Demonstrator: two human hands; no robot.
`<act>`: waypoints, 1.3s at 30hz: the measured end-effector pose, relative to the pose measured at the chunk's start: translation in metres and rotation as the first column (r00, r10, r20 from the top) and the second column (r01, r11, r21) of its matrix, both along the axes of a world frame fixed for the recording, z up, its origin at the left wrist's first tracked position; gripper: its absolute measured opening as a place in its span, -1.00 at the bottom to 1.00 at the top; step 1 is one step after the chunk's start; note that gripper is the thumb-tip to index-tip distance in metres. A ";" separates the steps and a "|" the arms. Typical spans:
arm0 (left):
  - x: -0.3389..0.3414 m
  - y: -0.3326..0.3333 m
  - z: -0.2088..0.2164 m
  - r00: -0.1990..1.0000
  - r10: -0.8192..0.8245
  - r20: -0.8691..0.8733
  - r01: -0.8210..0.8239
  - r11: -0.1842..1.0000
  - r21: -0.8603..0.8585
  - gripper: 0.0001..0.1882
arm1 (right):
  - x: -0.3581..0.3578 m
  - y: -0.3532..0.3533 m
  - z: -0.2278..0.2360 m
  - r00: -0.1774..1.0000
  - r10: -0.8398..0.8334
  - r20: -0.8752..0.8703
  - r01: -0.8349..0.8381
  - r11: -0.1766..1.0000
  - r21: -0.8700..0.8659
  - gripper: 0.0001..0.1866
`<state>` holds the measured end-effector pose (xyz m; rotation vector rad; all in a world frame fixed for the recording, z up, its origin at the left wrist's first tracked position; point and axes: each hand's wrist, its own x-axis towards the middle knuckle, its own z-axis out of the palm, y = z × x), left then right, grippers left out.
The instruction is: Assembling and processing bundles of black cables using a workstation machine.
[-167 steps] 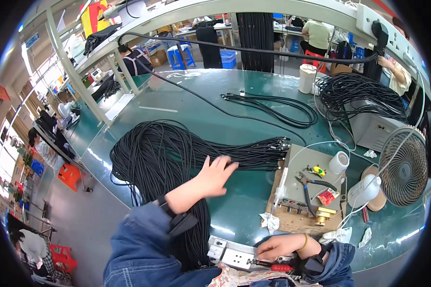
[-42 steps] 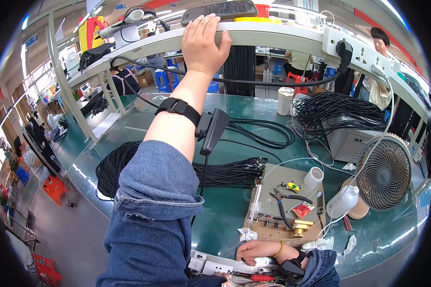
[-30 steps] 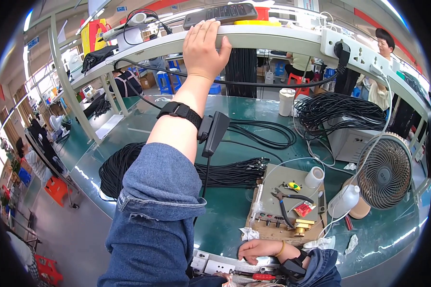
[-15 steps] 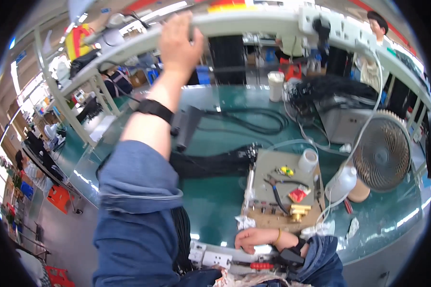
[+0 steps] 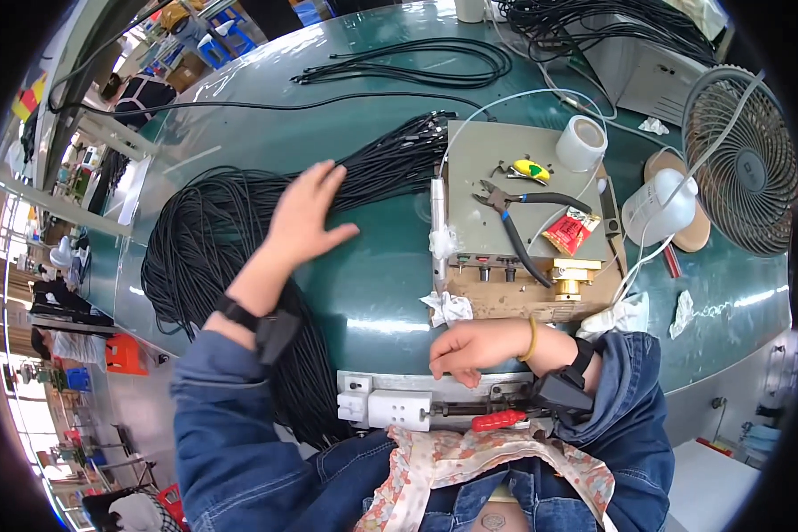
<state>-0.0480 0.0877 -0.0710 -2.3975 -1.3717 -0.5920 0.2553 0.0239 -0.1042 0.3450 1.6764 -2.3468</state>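
My left hand (image 5: 303,217) is open, its fingers spread and nothing in it. It hovers over the green table beside a large bundle of thin black cables (image 5: 208,239), whose connector ends (image 5: 430,133) reach toward a grey box (image 5: 479,155). My right hand (image 5: 465,350) is loosely curled near the table's front edge, with no object visible in it; some fingertips are hidden. Just below that hand sits a clamp fixture with white blocks (image 5: 399,410) and a red handle (image 5: 498,420).
On the box are pliers (image 5: 512,235), a red packet (image 5: 569,230), a yellow-green clip-like item (image 5: 530,169) and a white roll (image 5: 582,144). A bottle (image 5: 661,208) and fan (image 5: 743,164) stand to the right. Another black cable coil (image 5: 470,62) lies at the back.
My left hand has come down from the white rail above the table to beside the cable bundle. The view has tilted downward. My right hand stays curled near the front edge.
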 end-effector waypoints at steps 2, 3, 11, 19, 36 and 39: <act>0.004 0.009 -0.024 0.996 0.023 -0.087 -0.021 1.000 0.015 -0.51 | 0.003 -0.001 0.000 1.000 -0.009 0.009 0.009 1.000 -0.008 -0.77; 0.006 0.018 -0.021 0.993 0.056 -0.100 -0.063 0.995 -0.072 -0.51 | 0.004 0.000 0.000 1.000 -0.012 0.014 0.012 1.000 -0.009 -0.77; 0.007 0.056 -0.008 0.944 0.114 -0.311 -0.241 0.879 -0.411 -0.63 | 0.001 0.000 -0.002 1.000 0.020 -0.002 -0.020 1.000 -0.024 -0.78; 0.002 0.060 0.027 1.000 -0.012 -0.013 0.013 0.998 0.060 -0.77 | 0.004 0.004 0.001 1.000 -0.005 0.026 0.005 1.000 -0.021 -0.78; 0.049 -0.047 0.068 0.967 -0.195 0.162 0.213 0.971 -0.106 -0.80 | 0.018 -0.001 0.036 0.881 -0.427 -0.202 0.466 0.857 0.221 -0.91; 0.086 -0.078 0.063 0.907 -0.367 0.204 0.397 0.909 -0.127 -0.75 | 0.025 0.001 0.043 0.732 -0.404 -0.549 0.679 0.503 0.535 -0.76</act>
